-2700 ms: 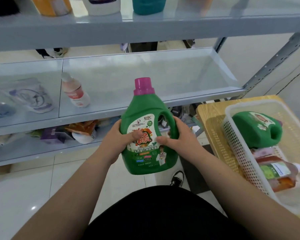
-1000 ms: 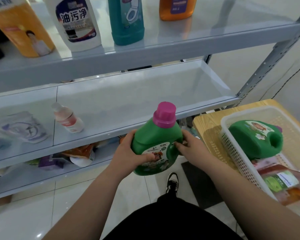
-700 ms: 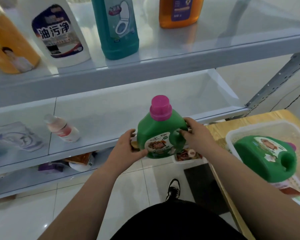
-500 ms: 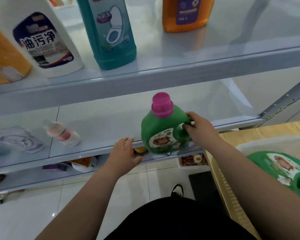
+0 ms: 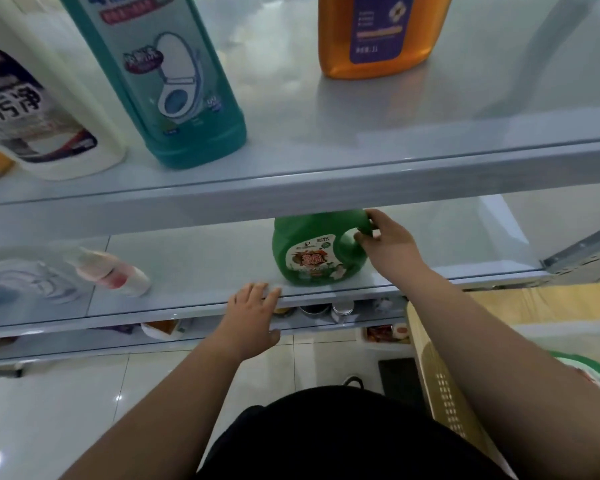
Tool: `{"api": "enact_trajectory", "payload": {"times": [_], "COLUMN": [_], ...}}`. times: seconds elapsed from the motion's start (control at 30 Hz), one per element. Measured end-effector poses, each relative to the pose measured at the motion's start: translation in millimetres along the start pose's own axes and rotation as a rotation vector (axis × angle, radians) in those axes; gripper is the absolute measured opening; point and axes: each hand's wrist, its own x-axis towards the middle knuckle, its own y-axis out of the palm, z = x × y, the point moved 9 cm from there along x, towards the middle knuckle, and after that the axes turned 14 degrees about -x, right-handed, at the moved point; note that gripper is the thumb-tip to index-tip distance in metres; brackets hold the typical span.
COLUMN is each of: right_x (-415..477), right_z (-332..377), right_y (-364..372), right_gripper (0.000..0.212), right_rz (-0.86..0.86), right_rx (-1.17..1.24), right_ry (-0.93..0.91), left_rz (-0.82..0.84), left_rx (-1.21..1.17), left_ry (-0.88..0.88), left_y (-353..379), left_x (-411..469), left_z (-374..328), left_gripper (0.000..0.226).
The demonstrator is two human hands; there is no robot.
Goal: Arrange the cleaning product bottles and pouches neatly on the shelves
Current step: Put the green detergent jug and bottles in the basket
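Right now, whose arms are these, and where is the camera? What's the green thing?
Those are a person's own two arms. The camera sits on their head, looking down, so you see what they see. The right hand grips the handle of a green plastic detergent jug standing on the pale grey middle shelf. The left hand rests flat on that shelf's front edge. A small pink-and-white bottle lies on its side further left. On the upper shelf stand a white bottle, a tall teal bottle with a toilet picture and an orange bottle.
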Motion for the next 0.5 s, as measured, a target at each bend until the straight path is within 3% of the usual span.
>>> {"api": "enact_trajectory", "payload": {"times": [0.23, 0.4, 0.5], "right_x": [-18, -50, -96], "right_z": [2, -6, -8], "right_y": [11, 25, 38], "right_gripper": [0.038, 0.063, 0.058], "right_rz": [-0.102, -0.09, -0.048], "right_rx": [0.099, 0.13, 0.044], "right_ry": [0.022, 0.18, 0.243], "left_rz": [0.01, -0.011, -0.002], "left_rx": [-0.02, -0.018, -0.01], "left_ry": [0.128, 0.255, 0.331], "left_y": [-11, -29, -35], "left_x": [-9, -28, -41], "left_z": [-2, -12, -24], "left_gripper": [0.077, 0.064, 0.048]}}
